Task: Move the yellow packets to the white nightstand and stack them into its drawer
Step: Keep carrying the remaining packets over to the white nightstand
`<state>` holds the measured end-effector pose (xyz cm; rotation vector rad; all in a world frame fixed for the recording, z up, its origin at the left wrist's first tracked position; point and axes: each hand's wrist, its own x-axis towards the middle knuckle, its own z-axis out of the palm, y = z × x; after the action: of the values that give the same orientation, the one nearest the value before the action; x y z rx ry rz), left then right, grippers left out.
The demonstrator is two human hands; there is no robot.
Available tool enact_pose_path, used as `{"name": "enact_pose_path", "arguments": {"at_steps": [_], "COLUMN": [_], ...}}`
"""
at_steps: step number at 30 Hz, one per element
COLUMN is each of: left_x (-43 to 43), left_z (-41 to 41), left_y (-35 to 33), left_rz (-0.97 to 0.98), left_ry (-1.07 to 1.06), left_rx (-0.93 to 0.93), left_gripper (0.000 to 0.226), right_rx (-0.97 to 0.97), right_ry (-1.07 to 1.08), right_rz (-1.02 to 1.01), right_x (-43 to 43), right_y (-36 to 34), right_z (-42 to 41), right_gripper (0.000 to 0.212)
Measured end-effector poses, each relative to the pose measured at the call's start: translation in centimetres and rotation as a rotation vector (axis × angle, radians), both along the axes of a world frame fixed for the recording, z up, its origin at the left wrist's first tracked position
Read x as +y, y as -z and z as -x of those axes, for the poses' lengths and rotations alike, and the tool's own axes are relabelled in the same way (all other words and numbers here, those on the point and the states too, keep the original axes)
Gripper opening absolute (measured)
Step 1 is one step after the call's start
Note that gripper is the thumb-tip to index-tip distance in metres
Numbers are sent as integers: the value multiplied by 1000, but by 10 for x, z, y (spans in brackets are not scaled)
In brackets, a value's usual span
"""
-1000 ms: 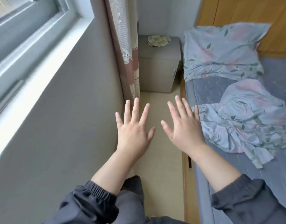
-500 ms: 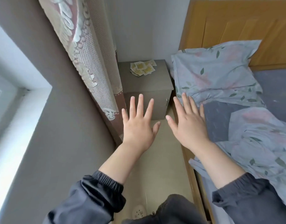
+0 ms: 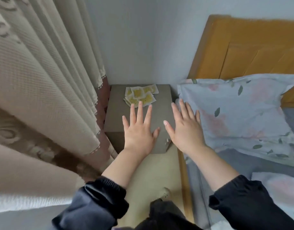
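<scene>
Both hands, left hand point(image 3: 138, 130) and right hand point(image 3: 186, 128), fingers spread and empty, reach toward the yellow packets point(image 3: 140, 95) lying on the nightstand point(image 3: 114, 117); next, gather them.

Yellow packets point(image 3: 140, 96) lie heaped at the back of the nightstand point(image 3: 116, 117) top — left hand point(image 3: 138, 131) and right hand point(image 3: 184, 130) spread flat above its front, both empty.

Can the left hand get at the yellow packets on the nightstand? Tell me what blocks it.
Probably yes. The left hand is open and empty, fingertips just short of the yellow packets lying loose on top of the nightstand. Nothing lies between; the curtain hangs off to the side.
</scene>
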<state>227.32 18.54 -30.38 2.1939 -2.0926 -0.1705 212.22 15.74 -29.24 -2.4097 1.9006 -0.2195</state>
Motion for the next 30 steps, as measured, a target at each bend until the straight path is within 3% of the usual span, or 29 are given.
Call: {"name": "enact_pose_path", "arguments": {"at_steps": [9,20,22,26,30], "left_x": [-142,-274,-287,-303,-315], "left_z": [-43,-113,-117,-120,-122], "left_y": [32,134,156,212,259], "left_rz": [-36,-196,-197,-325,-346], "left_ry": [-186,-283,-352,-761,-1012], "left_rx": [108,302,462,1070,1230], "left_gripper": [76,72,68,58,62], "right_rx": [4,19,2,1,67], "right_ry": [-106,-93,-85,-92,-115], "right_rz": [-113,-199,-226,-316,-447], "right_x": [-163,-295,-308,-323,-332], "right_y": [40,109,125,168,212], "right_z": [-33,-109,-113,-115,-112], "right_gripper": [78,83,82,76,70]}}
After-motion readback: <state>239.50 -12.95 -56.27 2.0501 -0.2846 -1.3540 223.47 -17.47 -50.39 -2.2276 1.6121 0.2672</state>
